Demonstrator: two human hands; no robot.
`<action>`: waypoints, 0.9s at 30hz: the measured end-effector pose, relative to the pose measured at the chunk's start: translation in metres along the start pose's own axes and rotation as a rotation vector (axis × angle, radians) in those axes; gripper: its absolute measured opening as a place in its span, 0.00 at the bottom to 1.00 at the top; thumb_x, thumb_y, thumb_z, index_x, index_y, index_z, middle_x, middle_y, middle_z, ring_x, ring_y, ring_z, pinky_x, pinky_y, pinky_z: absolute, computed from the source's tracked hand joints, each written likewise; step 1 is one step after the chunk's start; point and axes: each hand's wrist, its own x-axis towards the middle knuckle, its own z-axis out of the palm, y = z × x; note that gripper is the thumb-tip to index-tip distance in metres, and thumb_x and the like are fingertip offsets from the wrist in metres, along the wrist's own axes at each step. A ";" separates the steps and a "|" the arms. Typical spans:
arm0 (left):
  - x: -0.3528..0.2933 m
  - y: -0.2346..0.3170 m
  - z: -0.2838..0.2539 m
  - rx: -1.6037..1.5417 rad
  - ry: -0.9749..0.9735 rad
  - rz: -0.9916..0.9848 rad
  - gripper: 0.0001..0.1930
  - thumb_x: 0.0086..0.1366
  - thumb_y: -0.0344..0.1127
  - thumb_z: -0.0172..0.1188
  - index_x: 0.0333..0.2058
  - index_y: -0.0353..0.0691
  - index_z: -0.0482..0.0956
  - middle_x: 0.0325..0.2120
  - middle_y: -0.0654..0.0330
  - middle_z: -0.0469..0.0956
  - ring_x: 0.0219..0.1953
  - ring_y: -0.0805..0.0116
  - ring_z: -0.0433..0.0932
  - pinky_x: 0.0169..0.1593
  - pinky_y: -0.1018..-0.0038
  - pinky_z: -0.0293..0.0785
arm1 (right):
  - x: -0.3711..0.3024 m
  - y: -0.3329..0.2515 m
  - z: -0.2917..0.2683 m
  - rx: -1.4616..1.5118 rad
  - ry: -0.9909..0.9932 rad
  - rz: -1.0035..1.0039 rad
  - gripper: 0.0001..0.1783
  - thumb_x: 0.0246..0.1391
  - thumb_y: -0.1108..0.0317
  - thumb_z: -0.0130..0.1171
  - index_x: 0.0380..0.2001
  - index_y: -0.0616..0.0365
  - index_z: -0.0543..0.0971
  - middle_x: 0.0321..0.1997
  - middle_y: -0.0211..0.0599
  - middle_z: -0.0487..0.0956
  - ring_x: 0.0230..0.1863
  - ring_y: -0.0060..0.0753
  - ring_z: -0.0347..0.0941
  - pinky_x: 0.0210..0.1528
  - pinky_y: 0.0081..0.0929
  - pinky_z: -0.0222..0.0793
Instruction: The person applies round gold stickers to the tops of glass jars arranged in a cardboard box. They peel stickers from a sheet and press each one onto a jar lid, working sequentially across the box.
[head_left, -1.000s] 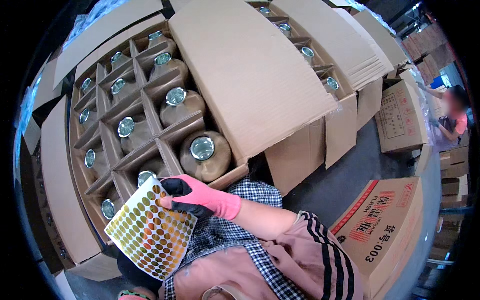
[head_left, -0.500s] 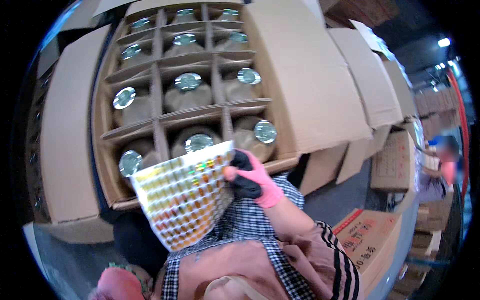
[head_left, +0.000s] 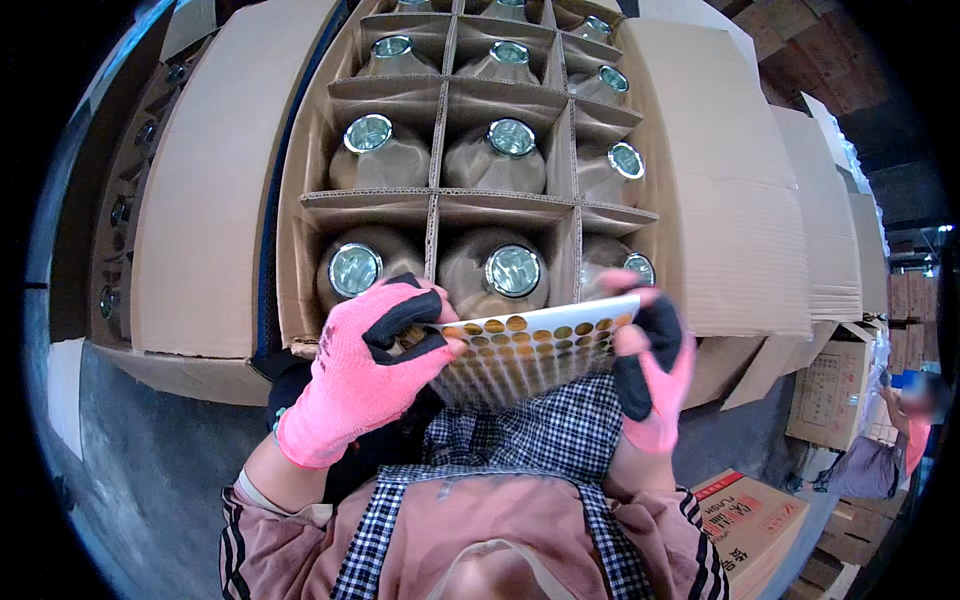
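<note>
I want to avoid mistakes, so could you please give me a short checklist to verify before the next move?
1. Left hand gripping the gold-dotted sheet: ok, at its left side.
2. Right hand gripping it: ok, at its right side.
3. Sheet lying flat: not ok, held tilted in the air.
4. Carton open: ok, right flap folded outward.
5. Front-row bottles in compartments: ok, one each.
6. Every dot present: cannot tell, lower rows blurred.
</note>
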 end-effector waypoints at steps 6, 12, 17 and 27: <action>0.002 0.001 0.007 0.171 -0.013 0.209 0.10 0.40 0.23 0.63 0.25 0.35 0.74 0.24 0.57 0.74 0.37 0.56 0.73 0.40 0.68 0.70 | -0.015 -0.049 0.014 -1.019 -0.134 -0.623 0.19 0.40 0.60 0.63 0.37 0.53 0.74 0.50 0.40 0.69 0.55 0.50 0.60 0.55 0.47 0.53; 0.002 -0.002 0.010 0.162 -0.055 0.348 0.14 0.38 0.22 0.64 0.27 0.36 0.74 0.28 0.56 0.74 0.38 0.54 0.73 0.41 0.67 0.70 | -0.008 -0.042 0.018 -1.225 -0.350 -0.490 0.12 0.32 0.67 0.64 0.25 0.53 0.74 0.31 0.31 0.71 0.50 0.44 0.65 0.51 0.49 0.55; -0.004 -0.003 0.008 -0.121 -0.054 0.159 0.12 0.41 0.24 0.66 0.27 0.33 0.75 0.30 0.52 0.76 0.36 0.59 0.75 0.40 0.72 0.70 | -0.008 -0.049 0.018 -1.223 -0.397 -0.432 0.12 0.31 0.67 0.64 0.24 0.54 0.74 0.31 0.31 0.71 0.49 0.43 0.65 0.51 0.48 0.55; -0.006 0.001 0.004 -0.191 -0.106 0.056 0.09 0.44 0.26 0.65 0.26 0.32 0.76 0.26 0.54 0.76 0.37 0.63 0.75 0.39 0.75 0.70 | -0.013 -0.056 0.032 -1.236 -0.308 -0.453 0.12 0.29 0.66 0.66 0.21 0.55 0.75 0.25 0.30 0.72 0.48 0.42 0.68 0.55 0.50 0.54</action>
